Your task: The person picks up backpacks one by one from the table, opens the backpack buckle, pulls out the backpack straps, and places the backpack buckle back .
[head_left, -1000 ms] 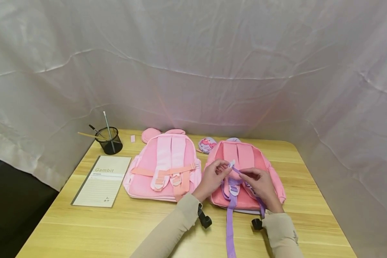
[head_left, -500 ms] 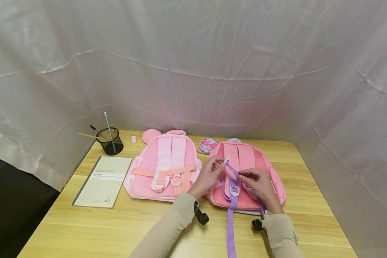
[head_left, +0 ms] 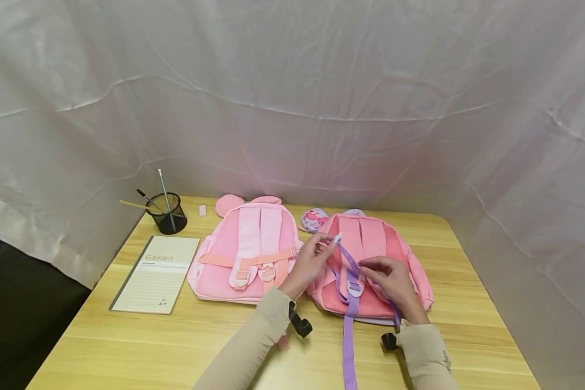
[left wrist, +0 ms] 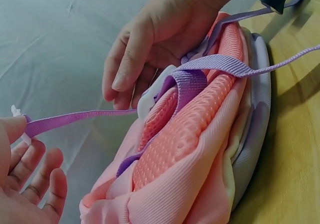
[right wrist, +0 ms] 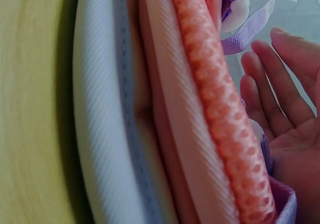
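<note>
The coral backpack lies strap side up on the right of the table. My left hand pinches a white plastic buckle at the end of a purple webbing strap. That strap runs taut from the buckle to a white strap adjuster on the backpack. Beside the adjuster, my right hand has relaxed, spread fingers with nothing between them in the right wrist view. A second purple strap hangs down over the table toward me.
On the left lies a light pink backpack with orange straps. A notebook, a black mesh pen cup and a small pink eraser-like block are farther left. A round patterned pouch sits behind the coral backpack. Grey fabric surrounds the table.
My left hand has moved left and slightly up with the white buckle, drawing out the purple strap between the hands. The right hand has shifted only slightly, its fingers now off the strap.
</note>
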